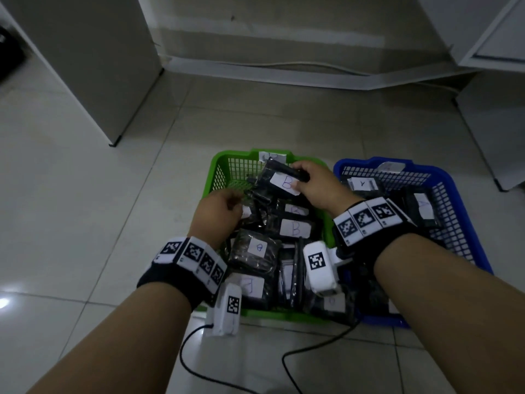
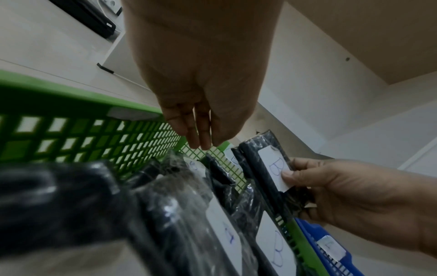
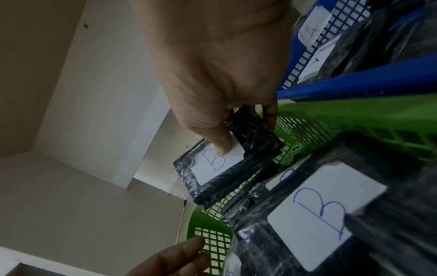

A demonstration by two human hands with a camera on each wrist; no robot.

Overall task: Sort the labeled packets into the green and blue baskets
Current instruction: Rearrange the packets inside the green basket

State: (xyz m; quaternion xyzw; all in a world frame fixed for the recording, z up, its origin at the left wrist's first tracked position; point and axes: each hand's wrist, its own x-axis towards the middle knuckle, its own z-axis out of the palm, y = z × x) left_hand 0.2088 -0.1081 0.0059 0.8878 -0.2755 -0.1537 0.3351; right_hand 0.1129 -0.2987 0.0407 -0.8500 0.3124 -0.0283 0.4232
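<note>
B-labelled packet (image 1: pixel 279 182) is being pinched by the right hand (image 1: pixel 314 186), thumb on the white label (image 3: pixel 218 165), remaining fingers (image 3: pixel 269 117) curled behind the top edge; packet is being held tilted over the far end of the green basket (image 1: pixel 227 166), just above the other packets (image 1: pixel 292 228) piled below the fingers. Left hand (image 1: pixel 220 211) is being held loose over the pile, fingers (image 2: pixel 196 134) relaxed, nothing gripped. Judged light and fairly flat, dark contents in glossy film: wrap is likely being slippery and crinkly, so an edge pinch across both faces is being favoured over the label alone. Blue basket (image 1: pixel 454 177), beside the right wrist, is holding A packets (image 1: pixel 362 183)
</note>
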